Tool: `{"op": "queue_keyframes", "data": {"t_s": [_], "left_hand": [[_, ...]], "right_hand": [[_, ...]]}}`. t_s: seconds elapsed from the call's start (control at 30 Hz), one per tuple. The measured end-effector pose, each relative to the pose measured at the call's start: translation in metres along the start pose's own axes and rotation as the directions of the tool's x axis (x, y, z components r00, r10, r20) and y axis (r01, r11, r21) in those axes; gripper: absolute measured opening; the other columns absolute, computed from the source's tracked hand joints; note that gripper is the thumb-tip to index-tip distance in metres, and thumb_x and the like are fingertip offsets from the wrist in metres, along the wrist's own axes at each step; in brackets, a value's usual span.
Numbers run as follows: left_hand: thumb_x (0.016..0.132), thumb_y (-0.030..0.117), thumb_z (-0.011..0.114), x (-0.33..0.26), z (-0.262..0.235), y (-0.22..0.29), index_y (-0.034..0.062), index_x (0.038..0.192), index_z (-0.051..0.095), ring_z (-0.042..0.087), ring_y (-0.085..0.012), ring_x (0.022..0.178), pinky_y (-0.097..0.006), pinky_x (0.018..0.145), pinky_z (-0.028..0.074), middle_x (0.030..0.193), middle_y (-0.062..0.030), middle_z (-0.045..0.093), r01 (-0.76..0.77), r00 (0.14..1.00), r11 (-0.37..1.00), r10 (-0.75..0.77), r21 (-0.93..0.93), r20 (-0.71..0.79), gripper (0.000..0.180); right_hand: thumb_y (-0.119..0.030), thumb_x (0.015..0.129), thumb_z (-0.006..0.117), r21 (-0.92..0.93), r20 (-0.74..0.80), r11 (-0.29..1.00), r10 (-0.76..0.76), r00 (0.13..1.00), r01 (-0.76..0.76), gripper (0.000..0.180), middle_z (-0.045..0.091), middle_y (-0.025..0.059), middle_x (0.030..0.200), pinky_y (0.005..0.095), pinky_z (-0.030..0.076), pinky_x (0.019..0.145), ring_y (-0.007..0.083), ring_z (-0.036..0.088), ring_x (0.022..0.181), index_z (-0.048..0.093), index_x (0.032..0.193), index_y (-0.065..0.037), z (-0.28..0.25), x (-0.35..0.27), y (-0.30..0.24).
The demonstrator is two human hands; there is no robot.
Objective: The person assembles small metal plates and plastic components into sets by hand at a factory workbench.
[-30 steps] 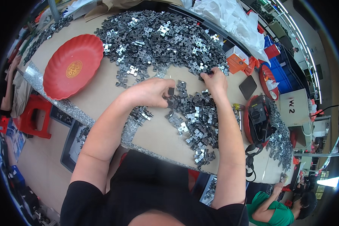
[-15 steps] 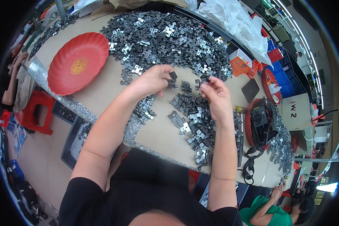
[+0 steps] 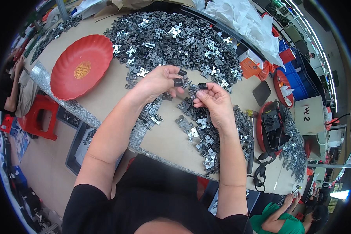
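My left hand [image 3: 160, 82] is over the middle of the table, thumb and fingers bent around a small metal clip [image 3: 186, 83]. Black wraps cover some of its fingertips. Close on its right, my right hand [image 3: 216, 102] pinches another small metal part [image 3: 192, 92] between thumb and fingers, with a black wrap on one fingertip. The two parts nearly meet, and I cannot tell whether they touch. Beneath and in front of the hands lies a loose pile of similar metal clips [image 3: 210, 134]. A smaller cluster [image 3: 151, 113] lies under my left wrist.
A large heap of metal clips [image 3: 171, 39] covers the far table. At left stands a red scalloped tray [image 3: 68, 80]. To the right are a hammer-like tool [image 3: 251, 144], a black device [image 3: 272, 123] in a red bowl, and an orange box [image 3: 250, 64]. Another person [image 3: 279, 218] works at lower right.
My right hand has moved left toward my left hand, bringing its part close to the left one. The left hand has shifted slightly, its fingers opening a little.
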State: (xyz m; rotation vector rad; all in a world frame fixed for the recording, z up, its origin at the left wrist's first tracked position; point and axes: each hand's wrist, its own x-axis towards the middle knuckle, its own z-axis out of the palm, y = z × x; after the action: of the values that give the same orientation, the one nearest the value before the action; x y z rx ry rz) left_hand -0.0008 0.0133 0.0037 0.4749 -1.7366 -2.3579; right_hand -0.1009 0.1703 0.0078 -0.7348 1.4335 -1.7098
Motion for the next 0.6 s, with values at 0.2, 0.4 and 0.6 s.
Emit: {"op": "queue_keyframes", "data": {"t_s": [0.2, 0.4, 0.6], "left_hand": [[0.069, -0.006, 0.053, 0.0000, 0.0000, -0.0057, -0.0043, 0.090, 0.052, 0.055, -0.0084, 0.059, -0.018, 0.051, 0.044, 0.074, -0.0067, 0.059, 0.057, 0.995, 0.998, -0.055, -0.024, 0.079, 0.021], [0.069, -0.007, 0.052, 0.0001, -0.0016, -0.0065, -0.0052, 0.088, 0.054, 0.054, -0.0078, 0.057, -0.018, 0.051, 0.043, 0.072, -0.0058, 0.059, 0.041, 0.985, 0.997, -0.030, -0.066, 0.171, 0.020], [0.072, -0.001, 0.055, -0.0015, 0.0021, -0.0030, -0.0040, 0.086, 0.055, 0.053, -0.0079, 0.055, -0.017, 0.052, 0.043, 0.067, -0.0048, 0.058, 0.056, 0.993, 0.997, -0.052, -0.045, 0.102, 0.014]], "right_hand": [[-0.003, 0.075, 0.058, -0.110, -0.070, 0.994, -0.003, 0.998, -0.004, 0.034, 0.055, 0.0100, 0.079, 0.0221, 0.050, 0.053, 0.0125, 0.057, 0.062, 0.043, 0.102, 0.009, 0.0036, 0.0004, 0.0085], [-0.003, 0.075, 0.059, -0.157, -0.059, 0.985, 0.058, 0.997, -0.067, 0.030, 0.057, 0.0123, 0.075, 0.0225, 0.050, 0.053, 0.0133, 0.058, 0.060, 0.047, 0.098, 0.011, 0.0016, -0.0003, 0.0070], [-0.003, 0.075, 0.057, -0.052, -0.048, 0.997, 0.049, 0.998, -0.051, 0.029, 0.057, 0.0121, 0.074, 0.0227, 0.051, 0.052, 0.0137, 0.058, 0.059, 0.047, 0.098, 0.011, 0.0009, -0.0002, 0.0090]]}}
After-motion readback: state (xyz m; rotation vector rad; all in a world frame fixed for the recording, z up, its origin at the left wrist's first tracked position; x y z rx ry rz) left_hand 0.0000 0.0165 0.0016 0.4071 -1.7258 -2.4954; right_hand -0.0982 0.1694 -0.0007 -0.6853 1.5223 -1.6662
